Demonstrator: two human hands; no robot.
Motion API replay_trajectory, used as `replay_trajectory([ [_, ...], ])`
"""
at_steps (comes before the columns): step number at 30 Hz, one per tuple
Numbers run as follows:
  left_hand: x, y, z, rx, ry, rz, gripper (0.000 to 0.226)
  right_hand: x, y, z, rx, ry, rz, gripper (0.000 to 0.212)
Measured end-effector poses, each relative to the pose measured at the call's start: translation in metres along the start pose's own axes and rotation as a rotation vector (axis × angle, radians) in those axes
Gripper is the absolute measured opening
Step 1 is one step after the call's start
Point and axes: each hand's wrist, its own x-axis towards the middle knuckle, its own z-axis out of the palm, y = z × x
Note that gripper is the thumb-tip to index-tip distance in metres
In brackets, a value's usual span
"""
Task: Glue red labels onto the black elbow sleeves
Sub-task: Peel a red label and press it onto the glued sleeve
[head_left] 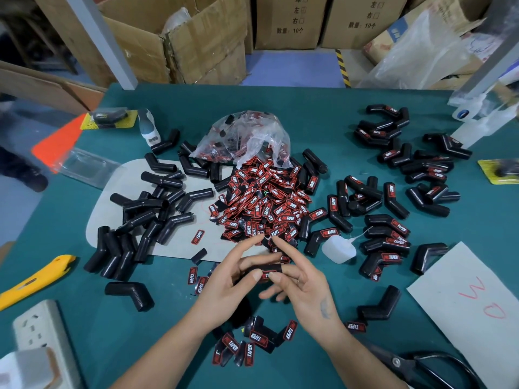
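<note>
Both hands meet over the green table's front middle on one black elbow sleeve. My left hand grips the sleeve from the left, thumb on top. My right hand pinches its right end, where a red label shows under the thumb. Behind the hands lies a heap of red labels spilling from a clear plastic bag. Plain black sleeves are piled at the left. Sleeves bearing red labels lie at the right.
A yellow utility knife and a white power strip sit at the front left, black scissors at the front right beside a white card. A small white glue bottle lies right of the hands. Cardboard boxes stand behind the table.
</note>
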Motion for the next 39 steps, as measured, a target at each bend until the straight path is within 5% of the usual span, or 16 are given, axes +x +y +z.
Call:
replay_trajectory([
  [6,0.001,-0.005,0.003,-0.068,0.037,0.031,0.035,0.003,0.003,-0.001,-0.014,-0.006,-0.003,0.053],
  [10,0.003,-0.013,0.006,0.236,0.194,0.207,0.017,0.004,0.005,-0.005,-0.008,-0.023,0.016,0.047],
  [14,0.002,-0.015,0.01,0.27,0.252,0.284,0.012,0.002,0.009,-0.004,-0.002,0.001,0.03,0.044],
  [28,0.002,-0.013,0.007,0.155,0.262,0.125,0.021,0.002,-0.004,-0.006,-0.136,0.079,0.015,0.058],
  [39,0.001,-0.016,0.008,0.26,0.255,0.203,0.022,0.0,-0.004,-0.004,-0.017,0.078,0.033,0.05],
])
